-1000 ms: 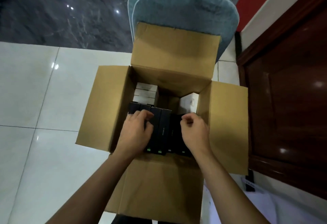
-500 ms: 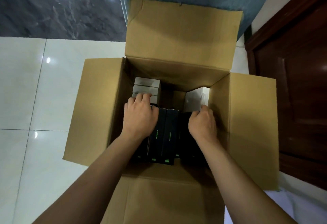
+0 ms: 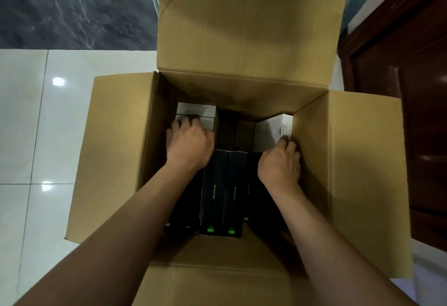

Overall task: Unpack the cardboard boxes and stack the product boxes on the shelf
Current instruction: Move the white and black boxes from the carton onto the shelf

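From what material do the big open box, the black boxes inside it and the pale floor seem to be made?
Big open box: brown corrugated cardboard, matte; fine ribs and creased flaps show.
Black boxes: probably printed paperboard with a slight sheen; sharp folded edges, green lettering.
Pale floor: likely glazed ceramic or polished stone tile; grout lines and bright lamp reflections.

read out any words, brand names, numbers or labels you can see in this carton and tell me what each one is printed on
Green lettering along the top of each black product box and its neighbour: too blurred to read.
Small green tags at the black boxes' near ends: too small to read.
Dark mark on the tilted white box: unreadable.
White boxes under the left hand: no text visible.
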